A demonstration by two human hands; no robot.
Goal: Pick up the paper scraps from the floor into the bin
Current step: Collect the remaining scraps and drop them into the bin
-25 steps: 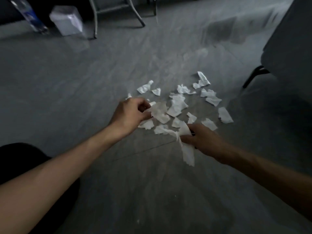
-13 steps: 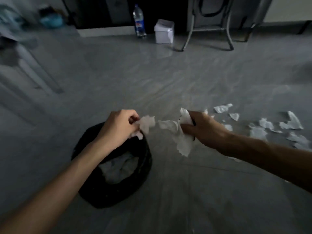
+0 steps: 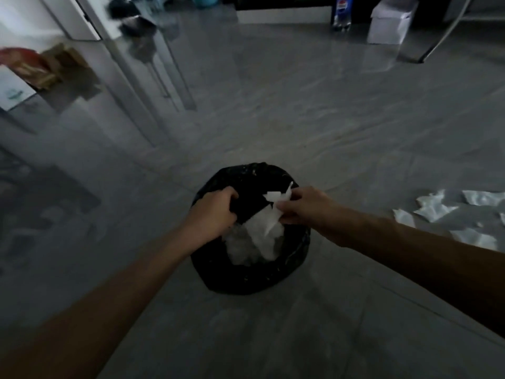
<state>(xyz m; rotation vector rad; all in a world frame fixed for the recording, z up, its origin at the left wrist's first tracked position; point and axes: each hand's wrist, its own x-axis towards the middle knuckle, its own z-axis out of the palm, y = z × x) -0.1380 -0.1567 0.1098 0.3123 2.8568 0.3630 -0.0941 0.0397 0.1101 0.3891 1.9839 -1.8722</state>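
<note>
A bin lined with a black bag point(image 3: 287, 272) stands on the grey floor in the middle of the view, with white paper point(image 3: 246, 250) piled inside. Both hands hover over its opening. My right hand point(image 3: 306, 206) pinches a bunch of white paper scraps point(image 3: 276, 203) that hang down over the bin. My left hand point(image 3: 213, 212) is curled shut over the bin's left side; what it holds is hidden. Several more paper scraps point(image 3: 434, 209) lie on the floor at the right edge.
A white cabinet and metal table legs point(image 3: 153, 86) stand at the left. A plastic bottle point(image 3: 341, 12) and a white box point(image 3: 388, 23) sit at the far wall. A chair leg point(image 3: 442, 34) slants at the top right.
The view has swung left from the scrap pile to the bin. Both hands have carried their scraps from the floor to above the bin's opening.
</note>
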